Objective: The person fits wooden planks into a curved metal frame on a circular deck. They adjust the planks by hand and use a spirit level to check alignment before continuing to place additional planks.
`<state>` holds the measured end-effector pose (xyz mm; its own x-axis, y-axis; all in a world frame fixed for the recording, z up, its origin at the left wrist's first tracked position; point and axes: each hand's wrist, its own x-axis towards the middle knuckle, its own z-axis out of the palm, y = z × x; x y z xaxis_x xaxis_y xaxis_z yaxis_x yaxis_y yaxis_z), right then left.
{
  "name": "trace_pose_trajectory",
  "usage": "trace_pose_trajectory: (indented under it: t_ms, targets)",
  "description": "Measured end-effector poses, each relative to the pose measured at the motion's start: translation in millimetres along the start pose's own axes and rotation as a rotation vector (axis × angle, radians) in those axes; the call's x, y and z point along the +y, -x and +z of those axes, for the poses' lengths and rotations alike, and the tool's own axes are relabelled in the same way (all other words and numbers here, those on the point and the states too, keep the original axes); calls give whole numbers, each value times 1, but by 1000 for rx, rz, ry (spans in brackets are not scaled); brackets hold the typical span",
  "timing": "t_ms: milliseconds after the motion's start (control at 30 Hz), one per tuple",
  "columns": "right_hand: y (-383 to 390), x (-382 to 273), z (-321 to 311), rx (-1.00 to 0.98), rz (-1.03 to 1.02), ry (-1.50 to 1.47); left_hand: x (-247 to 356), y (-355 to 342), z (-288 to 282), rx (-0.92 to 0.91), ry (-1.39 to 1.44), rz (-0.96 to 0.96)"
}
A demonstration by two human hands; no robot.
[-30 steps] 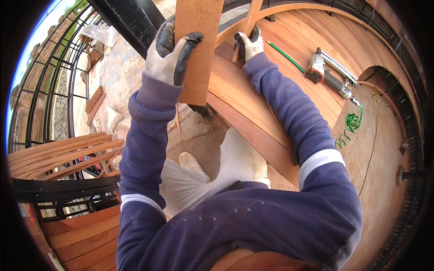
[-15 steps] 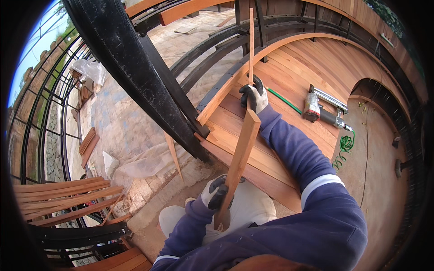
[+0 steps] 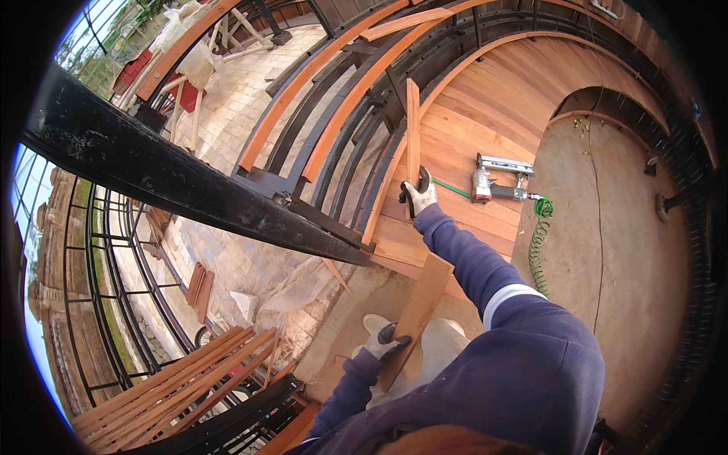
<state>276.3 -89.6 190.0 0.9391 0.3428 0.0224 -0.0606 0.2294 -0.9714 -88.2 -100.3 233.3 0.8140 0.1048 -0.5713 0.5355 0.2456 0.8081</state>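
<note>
My left hand (image 3: 385, 343), in a grey-and-black work glove, is closed around the edge of a wide wooden board (image 3: 418, 315) that slants upward in front of my legs. Farther out, my right hand (image 3: 419, 196), gloved alike, grips the lower end of a second, narrower wooden board (image 3: 412, 133), which points away from me over the curved plank deck (image 3: 489, 98). The two boards are apart. On the deck to the right of my right hand lies a pneumatic nail gun (image 3: 483, 184), joined to a coiled green air hose (image 3: 538, 243).
A thick black curved beam (image 3: 174, 171) crosses the left side. Several long wooden strips (image 3: 182, 379) are stacked at lower left. Curved wood-topped rails (image 3: 341, 117) rise beyond the deck. A short pile of boards (image 3: 199, 290) lies on the paved floor, near a white block (image 3: 244, 305).
My view has shifted, showing more rails and ground on the left. Both boards have turned to show their broad faces. Each hand keeps its hold.
</note>
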Motion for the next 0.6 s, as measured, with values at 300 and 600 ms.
trace_pose_trajectory:
  t_ms: [300, 600]
  targets:
    - [208, -43, -219, 248, 208, 342, 114, 68, 37, 118, -12, 64]
    - [371, -230, -352, 212, 619, 301, 221, -29, 62, 445, 377, 491]
